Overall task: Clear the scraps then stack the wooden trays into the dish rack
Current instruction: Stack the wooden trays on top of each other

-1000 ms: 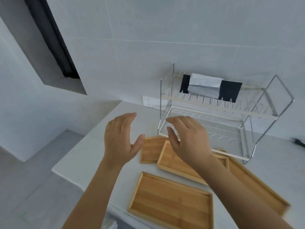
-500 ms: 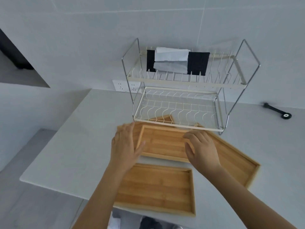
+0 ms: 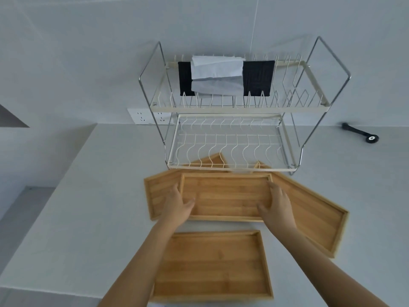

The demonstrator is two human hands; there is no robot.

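Several wooden trays lie on the white counter in front of a two-tier wire dish rack (image 3: pixel 230 167). The middle tray (image 3: pixel 225 196) rests on top of a left tray (image 3: pixel 157 193) and a long right tray (image 3: pixel 314 216). My left hand (image 3: pixel 177 204) grips the middle tray's left end, thumb inside the rim. My right hand (image 3: pixel 277 204) grips its right end the same way. A nearer tray (image 3: pixel 212 264) lies flat by the counter's front edge, under my forearms. Both rack tiers hold no trays.
Black and white cloths (image 3: pixel 223 76) hang over the rack's upper tier. A wall socket (image 3: pixel 146 116) sits left of the rack. A black tool (image 3: pixel 360 132) lies on the counter at the far right. The counter edge drops off at the left and front.
The view has swung down and right to face the rack. Both hands have come down from the air onto the two ends of the middle tray.
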